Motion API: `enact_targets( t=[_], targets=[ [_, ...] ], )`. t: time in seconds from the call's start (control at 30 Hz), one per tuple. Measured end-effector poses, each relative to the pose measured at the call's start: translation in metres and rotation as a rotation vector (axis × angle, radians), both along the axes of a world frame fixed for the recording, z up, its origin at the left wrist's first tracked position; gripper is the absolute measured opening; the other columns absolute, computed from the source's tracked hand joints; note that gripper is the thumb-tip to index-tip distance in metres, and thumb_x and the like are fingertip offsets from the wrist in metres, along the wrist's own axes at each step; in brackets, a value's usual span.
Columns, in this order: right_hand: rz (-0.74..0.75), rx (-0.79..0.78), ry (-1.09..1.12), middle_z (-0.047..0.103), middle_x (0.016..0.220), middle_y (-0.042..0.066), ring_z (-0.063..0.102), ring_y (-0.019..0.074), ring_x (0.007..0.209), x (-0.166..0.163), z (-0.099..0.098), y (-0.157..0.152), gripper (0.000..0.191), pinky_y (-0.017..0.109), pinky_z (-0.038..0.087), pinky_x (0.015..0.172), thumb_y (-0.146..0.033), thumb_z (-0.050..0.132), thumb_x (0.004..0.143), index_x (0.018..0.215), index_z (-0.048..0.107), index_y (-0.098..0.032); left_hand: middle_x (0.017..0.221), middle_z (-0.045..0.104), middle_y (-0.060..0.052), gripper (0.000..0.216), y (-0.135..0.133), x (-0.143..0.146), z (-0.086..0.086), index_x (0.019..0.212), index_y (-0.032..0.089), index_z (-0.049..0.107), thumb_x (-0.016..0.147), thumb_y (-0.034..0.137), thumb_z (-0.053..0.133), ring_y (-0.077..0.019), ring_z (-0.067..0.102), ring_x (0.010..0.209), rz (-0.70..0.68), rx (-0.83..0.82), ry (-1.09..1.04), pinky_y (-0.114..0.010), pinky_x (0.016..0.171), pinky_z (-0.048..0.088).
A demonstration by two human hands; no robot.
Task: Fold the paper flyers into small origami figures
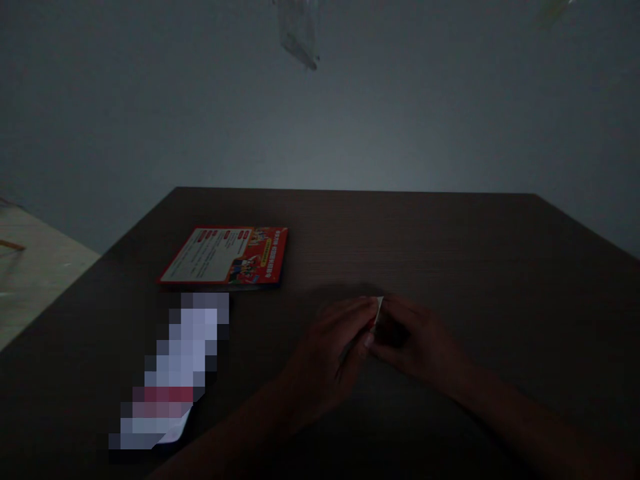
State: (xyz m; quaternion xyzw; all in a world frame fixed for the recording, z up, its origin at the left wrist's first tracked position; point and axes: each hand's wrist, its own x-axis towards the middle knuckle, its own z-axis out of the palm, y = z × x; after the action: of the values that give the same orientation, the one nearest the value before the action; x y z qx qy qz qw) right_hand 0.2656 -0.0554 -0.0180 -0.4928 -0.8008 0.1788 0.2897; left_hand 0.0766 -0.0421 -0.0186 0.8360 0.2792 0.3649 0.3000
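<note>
Over the near middle of the table, my left hand [333, 350] and my right hand [420, 340] meet at the fingertips. Pinched between them is a small, thin whitish piece [379, 307], perhaps folded paper, with a bit of red at its lower end. My fingers cover most of it, and the dim light hides its detail. Both hands are closed, thumbs against fingers.
A dark wood-grain table [400, 233] reaches to a grey wall [425, 120]. Left of my hands lies a red-and-white printed booklet [227, 257]. Nearer, a bright flat thing [173, 373], blurred into blocks, looks like a lit phone. A clear bag [299, 37] hangs on the wall.
</note>
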Motion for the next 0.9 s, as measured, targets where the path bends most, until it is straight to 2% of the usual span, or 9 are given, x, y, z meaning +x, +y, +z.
enact_targets(
  t=[0.2,0.3,0.4,0.5,0.63,0.77,0.9],
  targets=[
    [-0.039,-0.043,0.124,0.063,0.079,0.003,0.059,0.0169,0.069,0.003,-0.003,0.001,0.025,0.029,0.049,0.062,-0.028,0.070,0.073,0.093,0.060,-0.019,0.144,0.039,-0.009,0.067,-0.003,-0.005,0.007,0.141,0.017,0.028,0.079,0.011,0.052,-0.0207,0.032,0.134,-0.071,-0.006,0.122,-0.043,0.111,0.029],
    [-0.060,-0.122,0.246,0.065,0.081,0.003,0.061,0.0174,0.071,0.002,-0.004,0.001,0.025,0.030,0.050,0.064,-0.027,0.071,0.072,0.093,0.061,-0.020,0.148,0.033,-0.008,0.078,-0.003,-0.005,0.009,0.143,0.018,0.021,0.073,0.008,0.053,-0.0209,0.027,0.136,-0.089,0.012,0.177,-0.045,0.112,0.025],
    [-0.069,-0.237,0.379,0.066,0.078,0.001,0.062,0.0158,0.068,0.001,-0.003,0.000,0.019,0.027,0.051,0.061,-0.024,0.068,0.074,0.092,0.062,-0.019,0.149,0.030,-0.008,0.079,-0.001,-0.004,0.008,0.143,0.018,0.020,0.073,0.007,0.053,-0.0199,0.024,0.137,-0.102,0.060,0.216,-0.044,0.113,0.024],
    [-0.034,-0.374,0.540,0.067,0.077,0.000,0.064,0.0151,0.070,0.001,-0.001,0.000,0.015,0.025,0.053,0.061,-0.024,0.065,0.077,0.092,0.062,-0.019,0.148,0.032,-0.008,0.074,0.003,-0.003,0.005,0.142,0.020,0.022,0.077,0.007,0.052,-0.0190,0.026,0.137,-0.090,0.096,0.240,-0.044,0.112,0.023],
    [0.042,-0.551,0.743,0.071,0.087,0.003,0.067,0.0165,0.080,0.004,0.003,-0.001,0.019,0.028,0.053,0.071,-0.024,0.062,0.081,0.099,0.064,-0.020,0.145,0.038,-0.009,0.068,0.007,-0.004,-0.001,0.141,0.021,0.026,0.080,0.010,0.055,-0.0197,0.032,0.134,-0.068,0.149,0.215,-0.044,0.109,0.029],
    [0.099,-0.688,0.910,0.070,0.098,0.005,0.066,0.0162,0.087,0.007,0.004,-0.002,0.024,0.029,0.050,0.082,-0.020,0.062,0.080,0.103,0.067,-0.022,0.138,0.048,-0.010,0.061,0.010,-0.004,-0.007,0.137,0.021,0.032,0.082,0.015,0.058,-0.0197,0.042,0.128,-0.032,0.211,0.144,-0.042,0.106,0.034],
    [0.173,-0.775,1.051,0.070,0.099,0.004,0.066,0.0155,0.085,0.010,0.002,-0.002,0.035,0.030,0.049,0.082,-0.014,0.061,0.075,0.108,0.067,-0.025,0.134,0.052,-0.009,0.059,0.012,-0.005,-0.008,0.134,0.021,0.037,0.081,0.012,0.060,-0.0200,0.045,0.125,-0.017,0.225,0.122,-0.042,0.103,0.037]
  ],
)
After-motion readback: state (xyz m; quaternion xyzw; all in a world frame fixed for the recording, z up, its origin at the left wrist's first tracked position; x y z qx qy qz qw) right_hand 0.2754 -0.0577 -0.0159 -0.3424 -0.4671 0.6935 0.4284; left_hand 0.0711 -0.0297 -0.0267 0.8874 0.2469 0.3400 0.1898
